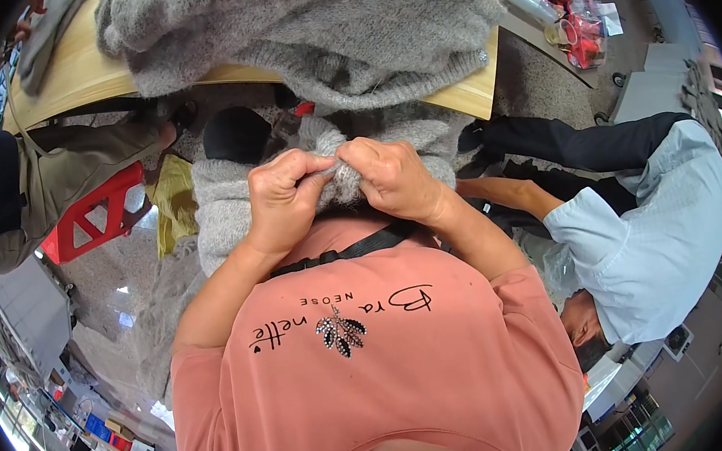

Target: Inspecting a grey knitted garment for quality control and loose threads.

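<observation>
A fuzzy grey knit garment [226,205] lies bunched over my lap. Both my hands hold a gathered fold of it in front of my body. My left hand [288,196] pinches the fold between thumb and fingers. Close against it, my right hand [389,177] grips the same fold, its thumb and fingertips almost meeting the left ones. The bit of knit right between the fingertips is partly hidden by them. More grey knitwear [301,33] is heaped on the table just beyond, one ribbed edge hanging over the front.
The wooden table [468,96] has its near right corner close to my hands. At right a person in a light blue shirt [658,229] bends close by. To the left are another person's legs [72,160], a red plastic stool [90,216] and a yellow bag [174,203].
</observation>
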`<state>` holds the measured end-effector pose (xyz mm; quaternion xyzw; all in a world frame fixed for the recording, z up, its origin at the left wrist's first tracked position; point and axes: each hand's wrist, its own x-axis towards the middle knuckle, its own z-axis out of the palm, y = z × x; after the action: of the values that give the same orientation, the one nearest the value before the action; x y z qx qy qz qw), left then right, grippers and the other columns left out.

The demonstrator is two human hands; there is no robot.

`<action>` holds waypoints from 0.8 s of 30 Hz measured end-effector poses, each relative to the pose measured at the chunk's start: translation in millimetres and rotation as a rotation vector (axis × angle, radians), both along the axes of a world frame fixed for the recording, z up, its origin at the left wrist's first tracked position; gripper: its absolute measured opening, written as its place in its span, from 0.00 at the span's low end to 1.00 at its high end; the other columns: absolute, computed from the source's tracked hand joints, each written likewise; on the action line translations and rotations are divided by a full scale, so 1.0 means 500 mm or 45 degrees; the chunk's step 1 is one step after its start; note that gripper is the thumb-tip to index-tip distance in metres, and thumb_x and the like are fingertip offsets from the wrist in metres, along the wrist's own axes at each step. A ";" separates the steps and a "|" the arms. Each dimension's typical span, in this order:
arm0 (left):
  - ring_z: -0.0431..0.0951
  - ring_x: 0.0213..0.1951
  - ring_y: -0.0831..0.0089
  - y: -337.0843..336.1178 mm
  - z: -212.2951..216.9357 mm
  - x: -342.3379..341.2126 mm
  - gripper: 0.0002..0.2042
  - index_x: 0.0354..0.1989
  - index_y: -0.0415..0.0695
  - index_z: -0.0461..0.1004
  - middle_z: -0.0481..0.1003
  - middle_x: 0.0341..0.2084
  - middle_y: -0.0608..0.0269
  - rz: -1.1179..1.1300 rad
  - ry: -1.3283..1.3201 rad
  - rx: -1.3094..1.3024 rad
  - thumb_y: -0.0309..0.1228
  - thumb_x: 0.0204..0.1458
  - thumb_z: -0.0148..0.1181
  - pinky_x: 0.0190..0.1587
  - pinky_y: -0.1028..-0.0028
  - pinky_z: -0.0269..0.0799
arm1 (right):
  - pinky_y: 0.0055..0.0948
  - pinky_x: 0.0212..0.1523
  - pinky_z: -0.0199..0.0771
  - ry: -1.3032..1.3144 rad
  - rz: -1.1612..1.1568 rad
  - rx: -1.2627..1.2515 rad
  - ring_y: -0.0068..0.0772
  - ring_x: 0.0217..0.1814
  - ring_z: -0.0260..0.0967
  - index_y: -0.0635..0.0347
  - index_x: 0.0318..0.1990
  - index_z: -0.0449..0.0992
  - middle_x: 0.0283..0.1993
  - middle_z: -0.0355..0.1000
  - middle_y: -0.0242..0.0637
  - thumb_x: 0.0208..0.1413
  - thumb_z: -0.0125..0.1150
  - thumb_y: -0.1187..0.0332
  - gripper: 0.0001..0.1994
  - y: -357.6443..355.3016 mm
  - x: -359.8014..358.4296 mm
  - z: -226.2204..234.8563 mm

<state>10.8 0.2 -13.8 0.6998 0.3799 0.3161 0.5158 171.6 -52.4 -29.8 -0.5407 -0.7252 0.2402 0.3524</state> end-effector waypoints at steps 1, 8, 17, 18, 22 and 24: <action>0.73 0.22 0.73 0.000 -0.001 0.001 0.05 0.23 0.37 0.73 0.73 0.19 0.58 0.003 -0.014 0.082 0.14 0.36 0.56 0.25 0.78 0.67 | 0.36 0.20 0.62 0.001 -0.012 0.018 0.46 0.22 0.62 0.63 0.31 0.66 0.23 0.62 0.42 0.27 0.47 0.82 0.16 -0.001 0.000 -0.001; 0.73 0.22 0.65 -0.004 0.012 0.012 0.07 0.23 0.37 0.71 0.72 0.19 0.57 -0.012 0.009 0.464 0.12 0.34 0.55 0.24 0.75 0.69 | 0.34 0.19 0.62 0.129 -0.127 0.121 0.45 0.19 0.61 0.64 0.27 0.67 0.19 0.60 0.43 0.25 0.47 0.82 0.13 -0.013 -0.016 0.007; 0.74 0.23 0.65 -0.006 0.016 0.014 0.08 0.23 0.37 0.71 0.72 0.20 0.57 0.037 -0.055 0.583 0.12 0.34 0.56 0.24 0.76 0.69 | 0.35 0.23 0.66 0.173 -0.223 0.080 0.48 0.23 0.65 0.66 0.32 0.68 0.25 0.65 0.45 0.26 0.47 0.83 0.17 -0.019 -0.020 0.024; 0.74 0.23 0.65 -0.007 0.017 0.012 0.07 0.23 0.37 0.71 0.72 0.20 0.57 0.029 -0.065 0.564 0.13 0.34 0.56 0.24 0.76 0.69 | 0.35 0.24 0.67 0.160 -0.141 0.056 0.48 0.24 0.65 0.66 0.33 0.68 0.26 0.65 0.46 0.26 0.47 0.82 0.18 -0.017 -0.015 0.023; 0.73 0.22 0.66 -0.010 0.020 0.009 0.07 0.23 0.38 0.71 0.72 0.20 0.57 0.006 -0.073 0.565 0.13 0.35 0.57 0.24 0.76 0.69 | 0.35 0.24 0.67 0.174 -0.011 -0.042 0.49 0.24 0.65 0.66 0.33 0.68 0.26 0.65 0.46 0.26 0.46 0.82 0.18 -0.016 -0.001 0.032; 0.73 0.23 0.66 -0.010 0.025 0.010 0.07 0.24 0.38 0.71 0.72 0.20 0.57 -0.007 -0.059 0.579 0.13 0.35 0.56 0.24 0.76 0.69 | 0.35 0.23 0.66 0.179 -0.047 0.001 0.48 0.23 0.65 0.67 0.32 0.68 0.25 0.65 0.46 0.26 0.46 0.81 0.17 -0.020 -0.004 0.035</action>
<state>15.9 -4.8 -1.2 0.7916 0.2851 0.4083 0.3541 169.7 -62.4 -12.5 -0.5355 -0.6886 0.2709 0.4070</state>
